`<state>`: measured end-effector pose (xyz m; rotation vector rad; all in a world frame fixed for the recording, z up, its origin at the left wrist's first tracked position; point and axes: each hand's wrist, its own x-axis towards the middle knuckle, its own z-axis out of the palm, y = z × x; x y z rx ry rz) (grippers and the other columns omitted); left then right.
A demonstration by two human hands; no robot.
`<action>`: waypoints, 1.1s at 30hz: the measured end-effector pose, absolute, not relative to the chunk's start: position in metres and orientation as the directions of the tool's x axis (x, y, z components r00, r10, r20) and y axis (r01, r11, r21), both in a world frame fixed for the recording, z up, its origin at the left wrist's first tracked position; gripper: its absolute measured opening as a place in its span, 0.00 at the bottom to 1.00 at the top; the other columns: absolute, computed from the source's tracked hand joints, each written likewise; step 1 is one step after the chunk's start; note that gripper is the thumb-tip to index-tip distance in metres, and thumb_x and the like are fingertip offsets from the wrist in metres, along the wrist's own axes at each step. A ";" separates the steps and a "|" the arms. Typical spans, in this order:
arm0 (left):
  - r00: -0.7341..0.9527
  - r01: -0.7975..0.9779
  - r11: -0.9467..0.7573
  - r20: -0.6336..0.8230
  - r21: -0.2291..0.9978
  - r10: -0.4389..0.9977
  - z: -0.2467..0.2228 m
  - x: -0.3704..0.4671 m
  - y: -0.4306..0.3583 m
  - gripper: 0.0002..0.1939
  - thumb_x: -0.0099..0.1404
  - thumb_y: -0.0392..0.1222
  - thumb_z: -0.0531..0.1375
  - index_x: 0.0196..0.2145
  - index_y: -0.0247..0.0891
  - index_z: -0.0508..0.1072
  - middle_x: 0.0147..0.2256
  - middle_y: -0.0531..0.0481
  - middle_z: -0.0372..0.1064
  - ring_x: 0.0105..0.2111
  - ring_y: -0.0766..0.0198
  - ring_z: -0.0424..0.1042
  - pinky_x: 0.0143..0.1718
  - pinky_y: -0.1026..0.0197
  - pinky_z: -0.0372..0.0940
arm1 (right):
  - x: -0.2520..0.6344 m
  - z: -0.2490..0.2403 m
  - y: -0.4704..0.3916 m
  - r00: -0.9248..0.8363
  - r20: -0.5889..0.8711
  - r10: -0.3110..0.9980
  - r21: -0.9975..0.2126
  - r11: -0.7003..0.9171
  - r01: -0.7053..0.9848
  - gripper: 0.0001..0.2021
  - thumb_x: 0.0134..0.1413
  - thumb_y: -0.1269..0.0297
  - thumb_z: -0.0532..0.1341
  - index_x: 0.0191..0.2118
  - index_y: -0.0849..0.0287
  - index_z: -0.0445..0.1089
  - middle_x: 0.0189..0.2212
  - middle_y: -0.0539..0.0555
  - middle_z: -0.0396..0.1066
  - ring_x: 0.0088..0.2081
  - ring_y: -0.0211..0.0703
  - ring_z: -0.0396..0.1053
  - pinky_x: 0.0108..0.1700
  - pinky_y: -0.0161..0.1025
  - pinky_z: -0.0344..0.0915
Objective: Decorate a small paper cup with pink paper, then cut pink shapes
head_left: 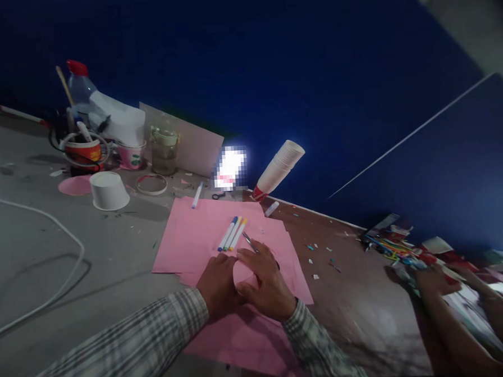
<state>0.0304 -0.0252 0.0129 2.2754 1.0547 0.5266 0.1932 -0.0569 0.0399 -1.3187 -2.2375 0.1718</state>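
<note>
Both hands meet low in the middle of the head view, over pink sheets (210,213). Between them is a small pink paper piece (243,274). My left hand (218,285) has its fingers curled against the left side of this piece, fingertips hidden. My right hand (268,280) is curved around its right side, thumb and fingers on it. Scissors (250,242) lie just beyond the right fingers, partly covered. Several markers (232,233) lie side by side on the pink sheets, and another marker (197,195) rests near their far edge.
A stack of paper cups (278,167) leans at the back wall. At the left stand a white cup (109,191), a glass jar (164,151) and a red tool cup (83,152). A white cable (68,237) curves across the left. Another person's hands (435,280) are at the right.
</note>
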 end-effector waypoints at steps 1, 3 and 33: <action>0.608 0.562 -0.521 0.106 0.643 0.787 0.013 0.031 -0.025 0.29 0.55 0.46 0.64 0.53 0.34 0.68 0.47 0.39 0.73 0.48 0.45 0.67 0.50 0.46 0.63 | 0.193 0.039 -0.057 -0.380 0.374 0.846 -0.359 0.510 0.781 0.25 0.57 0.52 0.61 0.58 0.54 0.68 0.55 0.60 0.72 0.65 0.62 0.57 0.65 0.65 0.51; 0.605 0.559 -0.514 0.104 0.651 0.790 0.012 0.031 -0.025 0.28 0.55 0.47 0.64 0.52 0.33 0.68 0.48 0.39 0.73 0.49 0.45 0.67 0.51 0.45 0.62 | 0.194 0.039 -0.057 -0.376 0.360 0.854 -0.349 0.498 0.794 0.24 0.56 0.52 0.62 0.57 0.53 0.69 0.55 0.59 0.73 0.65 0.63 0.57 0.66 0.65 0.51; 0.648 0.520 -0.576 0.148 0.630 0.747 0.001 0.032 -0.023 0.23 0.55 0.46 0.66 0.49 0.41 0.72 0.49 0.44 0.74 0.49 0.49 0.68 0.52 0.47 0.61 | 0.169 0.056 -0.058 -0.217 0.283 0.934 -0.387 0.319 0.865 0.09 0.51 0.67 0.62 0.39 0.50 0.75 0.47 0.52 0.78 0.62 0.57 0.62 0.68 0.64 0.36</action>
